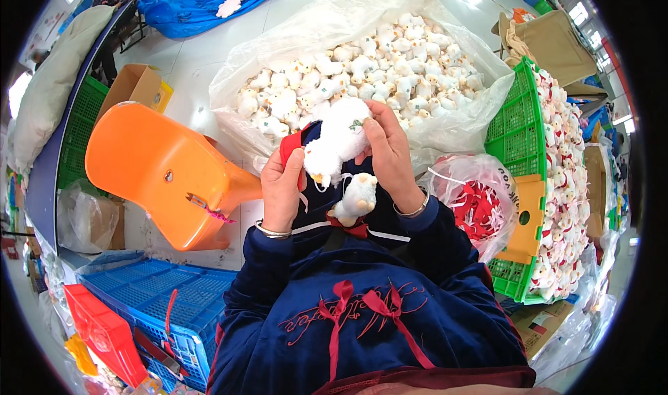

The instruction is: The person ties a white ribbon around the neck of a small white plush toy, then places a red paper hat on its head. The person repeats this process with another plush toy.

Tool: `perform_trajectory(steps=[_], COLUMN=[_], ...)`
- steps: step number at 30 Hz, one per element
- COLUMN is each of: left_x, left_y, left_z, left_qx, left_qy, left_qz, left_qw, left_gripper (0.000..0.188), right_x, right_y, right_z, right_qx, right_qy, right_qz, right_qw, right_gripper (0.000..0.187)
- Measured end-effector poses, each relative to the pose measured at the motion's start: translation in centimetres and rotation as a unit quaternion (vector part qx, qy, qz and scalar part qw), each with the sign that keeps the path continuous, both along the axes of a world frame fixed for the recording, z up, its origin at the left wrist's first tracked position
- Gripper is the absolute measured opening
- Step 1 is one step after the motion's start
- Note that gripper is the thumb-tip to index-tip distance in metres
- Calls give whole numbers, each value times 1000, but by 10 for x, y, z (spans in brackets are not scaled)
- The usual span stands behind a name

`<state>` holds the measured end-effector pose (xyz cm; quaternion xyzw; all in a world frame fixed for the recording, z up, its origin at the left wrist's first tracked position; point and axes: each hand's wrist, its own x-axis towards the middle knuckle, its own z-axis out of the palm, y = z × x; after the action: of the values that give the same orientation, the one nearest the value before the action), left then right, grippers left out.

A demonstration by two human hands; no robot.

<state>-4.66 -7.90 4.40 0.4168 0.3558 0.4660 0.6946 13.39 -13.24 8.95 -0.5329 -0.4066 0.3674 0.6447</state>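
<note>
A fluffy white plush toy with a small orange patch at its lower end and a green mark is held up in front of me. My right hand grips its upper right side, thumb near the green mark. With my left hand I pinch a red strip of cloth beside the toy's lower left end; the fingertips behind are partly hidden. A second, pale plush toy rests on my lap, just below the held one, against a piece of red fabric.
Ahead lies a big clear plastic bag full of similar white plush toys. On the right are a bag of red strips and a green crate by heaped toys. An orange chair and blue crate stand left.
</note>
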Motion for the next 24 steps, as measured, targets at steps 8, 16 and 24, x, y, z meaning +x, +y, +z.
perform_trajectory(steps=[8,16,24], left_x=[1,2,2], left_y=[1,1,5], left_z=[3,3,0], left_qx=[-6,-8,-9], left_qy=[-12,-27,-63], left_qz=[0,-4,19], left_qw=[1000,1000,998], left_gripper=[24,23,24], right_x=[2,-2,-1], right_y=[1,3,6], right_z=[0,4,4], right_qx=[-14,-30,-17], right_qy=[-7,-30,-15], right_qz=[7,-6,31], right_qw=[1000,999,999], right_gripper=[44,55,58])
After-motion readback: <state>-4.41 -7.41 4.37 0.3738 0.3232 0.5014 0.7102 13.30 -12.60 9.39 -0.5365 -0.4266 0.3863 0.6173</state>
